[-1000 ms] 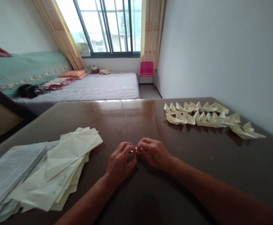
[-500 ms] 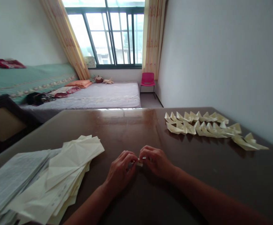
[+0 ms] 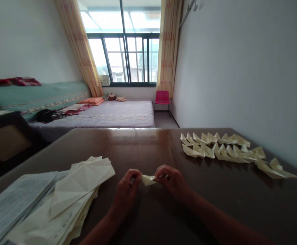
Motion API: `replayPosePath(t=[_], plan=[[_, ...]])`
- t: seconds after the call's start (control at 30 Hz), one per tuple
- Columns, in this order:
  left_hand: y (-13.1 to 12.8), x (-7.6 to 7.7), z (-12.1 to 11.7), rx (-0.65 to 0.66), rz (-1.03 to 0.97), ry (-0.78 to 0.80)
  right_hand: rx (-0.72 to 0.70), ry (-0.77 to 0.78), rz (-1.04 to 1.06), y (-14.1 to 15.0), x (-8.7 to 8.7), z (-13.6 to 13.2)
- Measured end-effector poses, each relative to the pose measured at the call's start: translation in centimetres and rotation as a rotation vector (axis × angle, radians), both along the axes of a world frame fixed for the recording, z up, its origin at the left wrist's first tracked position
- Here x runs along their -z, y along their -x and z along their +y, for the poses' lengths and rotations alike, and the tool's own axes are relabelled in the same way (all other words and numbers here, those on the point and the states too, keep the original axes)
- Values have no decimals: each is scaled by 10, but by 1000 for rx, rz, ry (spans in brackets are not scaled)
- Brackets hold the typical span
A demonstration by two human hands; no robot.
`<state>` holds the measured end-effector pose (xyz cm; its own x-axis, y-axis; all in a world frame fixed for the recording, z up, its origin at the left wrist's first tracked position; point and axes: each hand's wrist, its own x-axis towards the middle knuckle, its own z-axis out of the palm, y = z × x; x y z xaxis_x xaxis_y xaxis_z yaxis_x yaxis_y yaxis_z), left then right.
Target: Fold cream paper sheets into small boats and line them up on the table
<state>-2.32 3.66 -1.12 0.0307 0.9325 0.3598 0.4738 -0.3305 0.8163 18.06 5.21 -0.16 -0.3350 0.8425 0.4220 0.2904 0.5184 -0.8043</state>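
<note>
Between my two hands is a small piece of folded cream paper (image 3: 147,180), just above the brown table (image 3: 138,149). The fingertips of my left hand (image 3: 128,185) pinch its left end. My right hand (image 3: 171,178) grips the right end, where a small fold stands up, and its fingers cover part of that end. To the left lies a stack of creased cream paper sheets (image 3: 83,177). Folded paper boats (image 3: 225,154) stand in two rows at the right of the table.
A stack of printed sheets (image 3: 18,194) lies at the table's left edge, partly under the cream paper. Beyond the table are a bed (image 3: 128,112), a pink chair (image 3: 162,98) and a window. A dark wooden chair (image 3: 8,139) stands at the left.
My hands have moved apart, and more of the folded paper shows between them as a wider, pointed shape. The camera view has tilted upward.
</note>
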Motion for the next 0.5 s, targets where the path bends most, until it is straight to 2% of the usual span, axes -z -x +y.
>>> replayPosePath(t=[0.17,0.33,0.5], plan=[[-2,0,-1,23,-120,115,-49,-68,-15,-4,2,2],[-7,2,-4,161,-106,140,12,-86,-147,-5,4,0],[-9,4,-5,226,-59,140,7,-56,-180,-4,3,-2]])
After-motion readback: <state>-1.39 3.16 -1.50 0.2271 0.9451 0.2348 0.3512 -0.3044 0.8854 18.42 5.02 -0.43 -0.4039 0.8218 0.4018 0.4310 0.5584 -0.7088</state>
